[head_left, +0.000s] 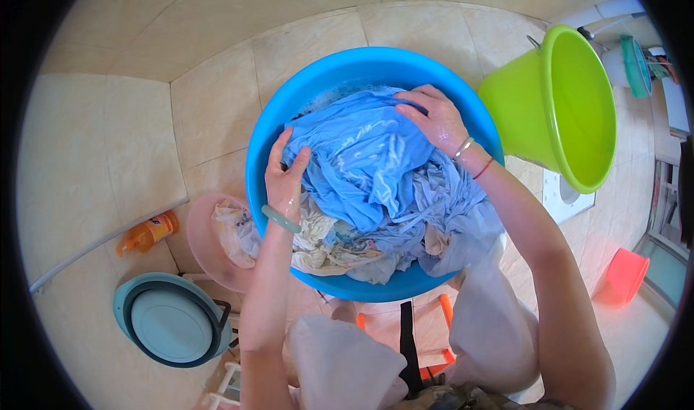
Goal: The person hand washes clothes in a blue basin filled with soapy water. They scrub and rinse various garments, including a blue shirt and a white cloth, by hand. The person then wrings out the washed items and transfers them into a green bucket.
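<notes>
A wet blue garment (354, 153) with pale streaks lies bunched on a heap of laundry in the large blue basin (376, 292). My left hand (285, 175), a pale green bangle on its wrist, holds the garment's left edge between thumb and fingers. At the upper right edge, my right hand (434, 121) grips the same cloth, fingertips partly lost in its folds. A silver bangle and a red string circle that wrist. Grey-blue clothing (448, 200) lies under and to the right of the garment, with cream cloth (318, 225) nearer me. Sudsy water shows at the basin's far side.
A lime-green bucket (549, 106) stands tilted in view right of the basin. To the left are a pink basin (202, 247) with pale cloth, an orange bottle (148, 233) and a grey-green collapsible basin (173, 319). A coral-pink bucket (623, 276) sits far right on the tiles.
</notes>
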A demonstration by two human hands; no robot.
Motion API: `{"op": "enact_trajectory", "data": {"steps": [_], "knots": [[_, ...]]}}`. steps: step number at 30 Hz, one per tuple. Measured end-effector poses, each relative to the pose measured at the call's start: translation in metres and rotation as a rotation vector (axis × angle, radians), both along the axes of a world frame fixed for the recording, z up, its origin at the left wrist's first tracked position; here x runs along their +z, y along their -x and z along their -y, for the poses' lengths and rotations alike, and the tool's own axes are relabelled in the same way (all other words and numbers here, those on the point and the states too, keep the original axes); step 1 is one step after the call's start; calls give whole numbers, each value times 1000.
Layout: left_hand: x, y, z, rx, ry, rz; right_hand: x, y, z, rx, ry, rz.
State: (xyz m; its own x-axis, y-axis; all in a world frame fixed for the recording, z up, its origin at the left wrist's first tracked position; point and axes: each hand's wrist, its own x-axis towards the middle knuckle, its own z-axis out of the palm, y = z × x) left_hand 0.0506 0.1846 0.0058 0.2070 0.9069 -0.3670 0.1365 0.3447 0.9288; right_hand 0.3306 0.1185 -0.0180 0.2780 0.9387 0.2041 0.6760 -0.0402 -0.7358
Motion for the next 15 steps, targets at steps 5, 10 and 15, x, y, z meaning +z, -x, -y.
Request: {"op": "enact_trajectory", "data": {"steps": [5, 10, 15], "knots": [[-14, 12, 5, -181, -519, -611, 11, 13, 15, -21, 40, 233], [16, -15, 26, -388, -734, -739, 5, 29, 36, 64, 383, 149], [5, -31, 29, -499, -675, -902, -11, 32, 39, 29, 391, 22]]}}
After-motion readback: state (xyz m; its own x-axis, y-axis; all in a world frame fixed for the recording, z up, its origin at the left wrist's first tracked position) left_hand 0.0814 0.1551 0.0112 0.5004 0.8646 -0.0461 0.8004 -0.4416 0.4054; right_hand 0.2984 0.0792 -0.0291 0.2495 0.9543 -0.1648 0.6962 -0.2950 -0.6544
